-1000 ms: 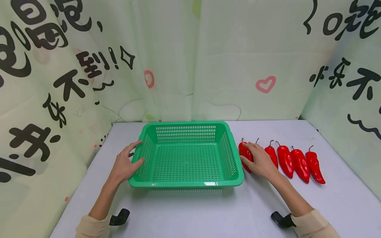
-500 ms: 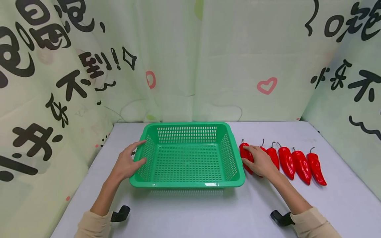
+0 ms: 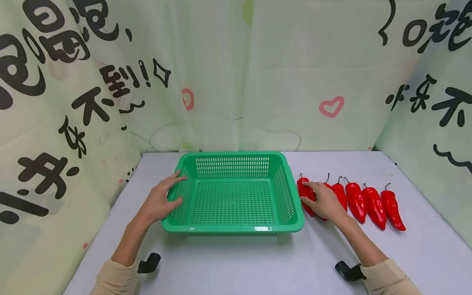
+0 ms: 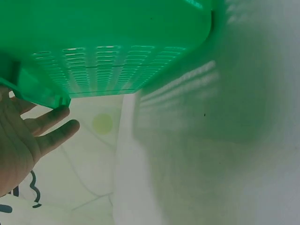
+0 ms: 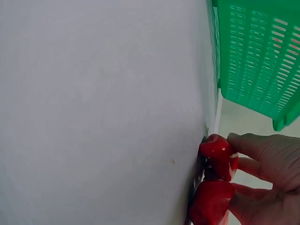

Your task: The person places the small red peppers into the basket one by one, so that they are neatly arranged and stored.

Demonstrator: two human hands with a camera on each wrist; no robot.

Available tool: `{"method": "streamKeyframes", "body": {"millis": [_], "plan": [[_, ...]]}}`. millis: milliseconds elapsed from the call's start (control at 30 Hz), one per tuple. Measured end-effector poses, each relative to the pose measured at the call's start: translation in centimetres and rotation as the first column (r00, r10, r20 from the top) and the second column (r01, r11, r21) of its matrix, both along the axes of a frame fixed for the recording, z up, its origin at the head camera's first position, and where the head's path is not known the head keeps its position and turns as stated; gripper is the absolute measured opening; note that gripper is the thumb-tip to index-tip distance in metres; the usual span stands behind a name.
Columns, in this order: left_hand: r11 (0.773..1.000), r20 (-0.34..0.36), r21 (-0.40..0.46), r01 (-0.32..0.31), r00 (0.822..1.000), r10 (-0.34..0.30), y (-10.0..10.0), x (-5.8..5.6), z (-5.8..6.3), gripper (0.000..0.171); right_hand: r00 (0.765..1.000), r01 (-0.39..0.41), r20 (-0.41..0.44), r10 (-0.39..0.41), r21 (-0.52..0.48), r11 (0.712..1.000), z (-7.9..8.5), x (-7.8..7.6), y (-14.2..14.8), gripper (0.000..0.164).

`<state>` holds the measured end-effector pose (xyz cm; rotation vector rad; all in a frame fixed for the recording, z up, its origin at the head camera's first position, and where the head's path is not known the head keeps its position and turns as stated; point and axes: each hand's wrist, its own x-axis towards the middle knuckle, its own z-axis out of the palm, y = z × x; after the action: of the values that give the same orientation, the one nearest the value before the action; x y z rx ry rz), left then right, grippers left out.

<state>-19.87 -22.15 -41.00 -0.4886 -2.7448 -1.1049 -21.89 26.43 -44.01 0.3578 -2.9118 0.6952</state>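
Fingers of the left hand (image 3: 158, 200) have spread a bit wider and now poke a little further over the left edge of the green basket (image 3: 228, 229), and they look quite straight. The basket sits in the middle of the white counter (image 3: 221, 266) and has lots of small holes. Right of it, six shiny red peppers (image 3: 355, 200) lie in a row, with their stems toward the far side. The right hand (image 3: 321, 200) is over the two leftmost ones. Its fingers touch them, but I cannot tell if they pinch. Behind the counter hangs a pale green cloth (image 3: 280, 102) with pink hearts.
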Motion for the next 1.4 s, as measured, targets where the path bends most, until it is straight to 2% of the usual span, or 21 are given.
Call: {"method": "streamKeyframes", "body": {"millis": [167, 567, 800, 1100, 1233, 1400], "plan": [[0.999, 0.008, -0.008, 0.035, 0.999, -0.035, 0.0, -0.1, 0.0, 0.057, 1.0, 0.002, 0.001, -0.002, -0.019, 1.0, 0.0, 0.2, 0.1, 0.058], [0.997, 0.017, 0.03, 0.064, 0.998, -0.065, -0.1, 0.0, -0.1, 0.051, 1.0, 0.02, -0.014, -0.021, -0.048, 0.999, 0.7, 0.8, -0.1, 0.058], [0.997, 0.031, 0.047, 0.062, 0.998, -0.063, -0.1, 0.0, -0.3, 0.052, 0.999, 0.046, -0.026, -0.048, -0.072, 0.996, 1.5, 1.1, -0.4, 0.061], [0.997, 0.038, 0.056, 0.052, 0.998, -0.054, -0.1, 0.0, -0.4, 0.052, 0.997, 0.031, -0.062, -0.037, -0.101, 0.994, 2.7, 1.2, -0.5, 0.063], [0.997, 0.047, 0.067, 0.046, 0.998, -0.049, -0.1, 0.0, -0.5, 0.055, 0.996, 0.029, -0.085, -0.038, -0.101, 0.994, 3.2, 1.5, -0.6, 0.064], [0.995, 0.054, 0.095, 0.044, 0.997, -0.05, -0.1, 0.0, -0.6, 0.066, 0.991, 0.018, -0.129, -0.032, -0.107, 0.994, 4.0, 1.8, -0.8, 0.068]]}}
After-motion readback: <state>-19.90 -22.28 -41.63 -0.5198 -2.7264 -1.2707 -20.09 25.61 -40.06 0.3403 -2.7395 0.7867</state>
